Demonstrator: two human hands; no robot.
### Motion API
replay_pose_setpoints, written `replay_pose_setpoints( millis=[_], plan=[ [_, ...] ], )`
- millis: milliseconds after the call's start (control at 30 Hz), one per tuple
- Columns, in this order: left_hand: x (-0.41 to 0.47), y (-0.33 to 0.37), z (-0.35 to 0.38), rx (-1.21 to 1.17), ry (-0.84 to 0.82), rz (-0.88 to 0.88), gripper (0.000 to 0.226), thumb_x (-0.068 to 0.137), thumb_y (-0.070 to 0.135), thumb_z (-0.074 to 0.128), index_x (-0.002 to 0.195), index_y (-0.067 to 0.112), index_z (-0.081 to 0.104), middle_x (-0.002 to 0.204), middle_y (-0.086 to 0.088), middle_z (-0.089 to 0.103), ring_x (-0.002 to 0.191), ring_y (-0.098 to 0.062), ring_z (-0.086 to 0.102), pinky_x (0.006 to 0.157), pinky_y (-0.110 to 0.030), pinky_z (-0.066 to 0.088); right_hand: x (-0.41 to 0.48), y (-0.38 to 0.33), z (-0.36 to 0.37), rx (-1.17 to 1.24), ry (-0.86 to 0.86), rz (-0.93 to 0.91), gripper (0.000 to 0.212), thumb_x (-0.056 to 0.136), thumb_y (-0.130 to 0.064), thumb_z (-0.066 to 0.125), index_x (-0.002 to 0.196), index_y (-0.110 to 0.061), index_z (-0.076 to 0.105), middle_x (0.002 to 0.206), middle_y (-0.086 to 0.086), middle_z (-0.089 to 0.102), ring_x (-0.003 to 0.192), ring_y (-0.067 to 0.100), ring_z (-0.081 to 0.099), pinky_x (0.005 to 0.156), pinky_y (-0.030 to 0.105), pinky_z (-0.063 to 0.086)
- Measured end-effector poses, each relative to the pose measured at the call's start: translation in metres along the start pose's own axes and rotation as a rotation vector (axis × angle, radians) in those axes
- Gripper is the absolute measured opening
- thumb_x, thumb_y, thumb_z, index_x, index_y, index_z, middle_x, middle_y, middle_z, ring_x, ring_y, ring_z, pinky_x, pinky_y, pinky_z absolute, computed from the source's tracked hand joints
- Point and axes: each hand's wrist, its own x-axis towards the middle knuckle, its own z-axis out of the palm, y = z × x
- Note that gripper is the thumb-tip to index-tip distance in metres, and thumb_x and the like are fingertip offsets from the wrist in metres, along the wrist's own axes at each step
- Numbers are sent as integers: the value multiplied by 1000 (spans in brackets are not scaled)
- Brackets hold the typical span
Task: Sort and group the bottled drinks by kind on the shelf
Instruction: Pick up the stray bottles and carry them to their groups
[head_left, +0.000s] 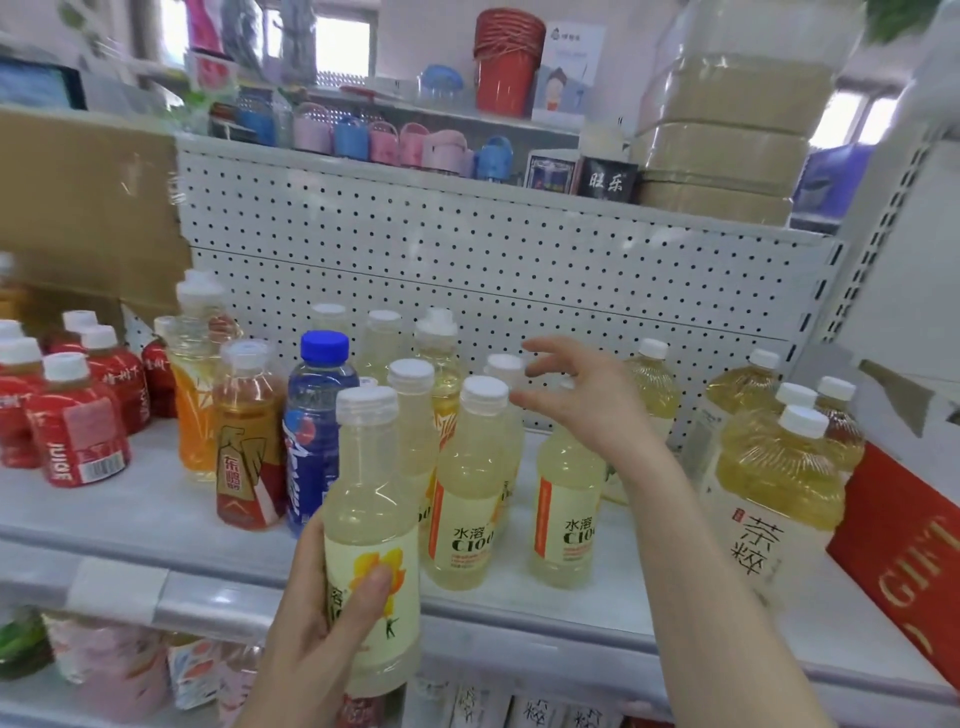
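1. Far left on the shelf (156, 512), the red juice bottles (78, 431) are standing together as their own group, well apart from both hands.
2. Next along, an orange drink (195, 410), an amber bottle (248, 441) and a blue-capped bottle (317, 431) are standing upright side by side, one of each kind, just left of the pale cluster.
3. The left hand (322, 618) is gripping a pale lemon bottle (371, 525) around its label, thumb across the front, fingers wrapped behind. The bottle is being held upright, long axis vertical, in front of the shelf edge with its base below the shelf lip.
4. Its matching kind, the pale C100 bottles (467, 493), are standing just right of and behind the held bottle, so the held one is lying nearest its own group, and the left hand is the nearer hand for setting it in.
5. The right hand (576, 395) is hovering empty with fingers spread apart, above and among the caps of that cluster, beside the rightmost pale bottle (563, 514); whether it is touching a cap, I cannot tell.
6. Far right, the large tea bottles (774, 488) are standing grouped beside a red box (898, 561).
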Motion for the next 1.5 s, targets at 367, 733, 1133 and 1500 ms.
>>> replay_pose_setpoints(
  millis=[367, 733, 1133, 1500],
  plan=[
    [-12, 10, 12, -131, -132, 48, 69, 68, 45, 73, 134, 46, 52, 131, 2, 65, 118, -20, 64, 97, -45, 47, -11, 5, 25, 84, 279, -133, 27, 98, -51, 54, 114, -32, 63, 97, -24, 60, 101, 5, 52, 91, 35, 46],
    [7, 15, 75, 469, -135, 383, 65, 87, 60, 54, 147, 46, 31, 149, 25, 34, 141, 4, 28, 112, -19, 27, -111, -16, 27, 469, 320, -232, 32, 95, -34, 64, 124, -27, 53, 109, -13, 65, 102, 12, 64, 83, 28, 51],
    [46, -12, 68, 967, 195, 514, 93, 73, 19, 85, 150, 22, 32, 141, -4, 47, 128, -20, 42, 110, -28, 30, -73, 32, 58, 314, 402, -159, 50, 99, -44, 55, 144, -28, 42, 132, -9, 57, 126, 18, 51, 103, 49, 44],
    [69, 18, 9, 818, 421, 668, 59, 86, 20, 70, 141, 8, 49, 141, -10, 48, 131, -22, 41, 115, -19, 25, -52, 40, 70, 233, 431, -80, 53, 103, -39, 54, 149, -23, 34, 142, -10, 48, 132, 9, 45, 111, 39, 39]
  ],
)
